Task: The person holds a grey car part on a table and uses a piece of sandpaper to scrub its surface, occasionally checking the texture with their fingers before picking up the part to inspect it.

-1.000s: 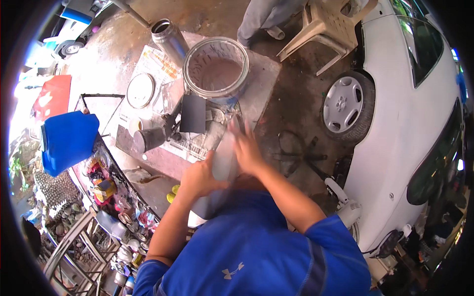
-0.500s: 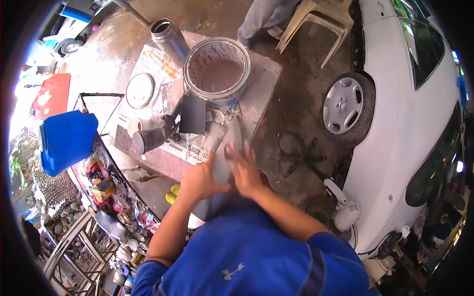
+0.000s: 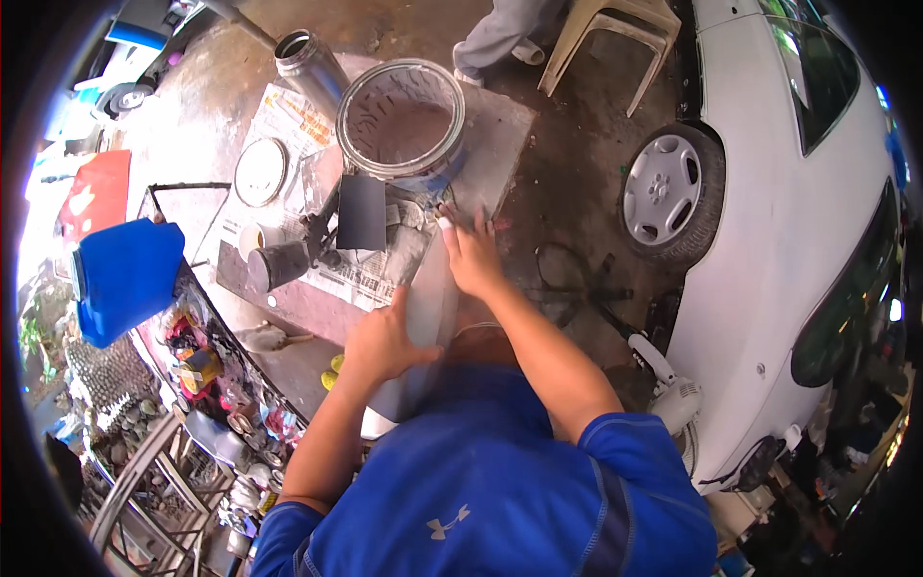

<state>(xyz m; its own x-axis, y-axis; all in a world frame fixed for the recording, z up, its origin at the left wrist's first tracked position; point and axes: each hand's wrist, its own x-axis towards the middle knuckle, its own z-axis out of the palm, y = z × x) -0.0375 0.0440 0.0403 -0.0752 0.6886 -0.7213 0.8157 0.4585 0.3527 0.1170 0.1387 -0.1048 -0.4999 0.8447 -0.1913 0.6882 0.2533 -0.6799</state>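
Observation:
A long, smooth grey panel (image 3: pixel 428 306) lies lengthwise from my lap towards the table, its far end near the big paint bucket. My left hand (image 3: pixel 383 338) grips its left edge, thumb across the top; the fingers beneath are hidden. Farther along, my right hand (image 3: pixel 473 258) rests at the panel's far right edge with fingers stretched and apart. Whether anything thin lies under those fingertips I cannot make out. Just beyond stands the open bucket (image 3: pixel 404 171), its inside coated with greyish-pink residue. A dark sandpaper sheet (image 3: pixel 361 213) lies left of the panel.
Newspaper (image 3: pixel 356 284) covers part of the low table (image 3: pixel 505 125), with a metal flask (image 3: pixel 312 72), a round lid (image 3: pixel 261 173) and a spray gun with a grey cup (image 3: pixel 279 264). At right are a white car (image 3: pixel 740 240) and a fan (image 3: pixel 673 399); a plastic chair (image 3: pixel 615 34) stands beyond, near a person's leg (image 3: pixel 495 38).
My right hand has slid forward along the panel, away from my body, to its far end. The left hand keeps its hold. The whole view has shifted slightly.

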